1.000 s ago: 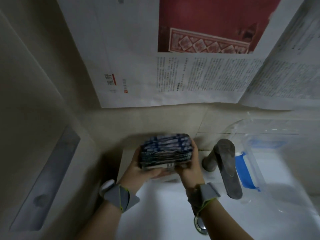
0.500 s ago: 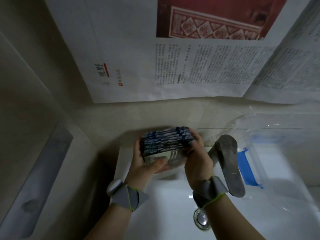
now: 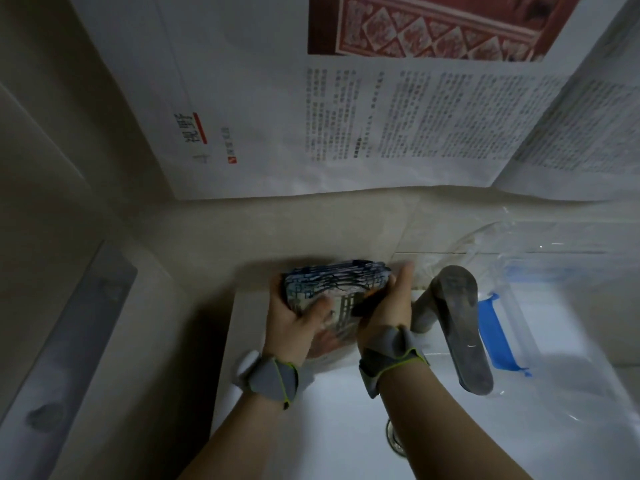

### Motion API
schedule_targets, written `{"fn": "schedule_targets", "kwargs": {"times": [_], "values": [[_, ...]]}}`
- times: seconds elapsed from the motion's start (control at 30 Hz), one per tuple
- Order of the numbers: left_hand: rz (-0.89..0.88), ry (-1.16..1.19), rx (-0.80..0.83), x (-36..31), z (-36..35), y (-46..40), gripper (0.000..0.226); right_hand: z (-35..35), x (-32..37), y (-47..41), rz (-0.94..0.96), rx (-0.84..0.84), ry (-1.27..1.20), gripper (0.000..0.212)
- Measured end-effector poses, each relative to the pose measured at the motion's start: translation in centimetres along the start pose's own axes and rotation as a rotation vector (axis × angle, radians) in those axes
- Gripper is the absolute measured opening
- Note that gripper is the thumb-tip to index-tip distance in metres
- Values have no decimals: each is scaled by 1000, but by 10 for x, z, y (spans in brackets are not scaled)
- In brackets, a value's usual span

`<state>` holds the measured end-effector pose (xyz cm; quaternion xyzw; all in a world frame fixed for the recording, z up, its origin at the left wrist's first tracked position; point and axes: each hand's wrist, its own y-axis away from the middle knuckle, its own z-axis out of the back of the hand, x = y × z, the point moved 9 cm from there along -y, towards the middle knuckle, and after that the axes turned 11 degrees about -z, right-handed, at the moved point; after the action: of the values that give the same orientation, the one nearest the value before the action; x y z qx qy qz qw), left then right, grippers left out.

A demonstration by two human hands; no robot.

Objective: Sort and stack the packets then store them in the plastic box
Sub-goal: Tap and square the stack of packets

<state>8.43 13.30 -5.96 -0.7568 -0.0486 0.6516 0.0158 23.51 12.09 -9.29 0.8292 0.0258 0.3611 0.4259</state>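
Observation:
A thick stack of blue-and-white packets (image 3: 332,282) is held upright on its edges above the back left rim of a white sink (image 3: 242,327). My left hand (image 3: 294,323) grips the stack's left end, thumb across the front packet. My right hand (image 3: 388,306) holds the right end, fingers stretched along the side. A clear plastic box with a blue strip (image 3: 519,292) lies to the right, behind the tap, partly over the basin.
A grey tap (image 3: 457,323) juts forward just right of my right hand. The sink drain (image 3: 394,441) shows beside my right forearm. Newspaper sheets (image 3: 381,116) cover the wall behind. A grey ledge (image 3: 69,341) runs along the left.
Both hands have lowered the stack slightly toward the sink rim. My right hand's fingers have straightened along the stack's right end.

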Motion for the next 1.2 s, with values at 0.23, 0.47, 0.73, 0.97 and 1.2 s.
{"fn": "schedule_targets", "kwargs": {"times": [0.23,0.47,0.73,0.97,1.2], "values": [[56,-604,364,97,37,0,103,17,-30,-1,-178,-124,8,80],[-102,-536,168,34,29,-10,64,8,-13,11,-163,-163,20,67],[-383,-442,119,-62,14,-16,73,-36,23,45,-57,178,-225,60],[-325,-420,163,-47,12,-31,70,-49,34,46,-21,204,-223,64],[-134,-279,106,4,22,-26,67,-31,11,20,-13,160,-199,57]]}}
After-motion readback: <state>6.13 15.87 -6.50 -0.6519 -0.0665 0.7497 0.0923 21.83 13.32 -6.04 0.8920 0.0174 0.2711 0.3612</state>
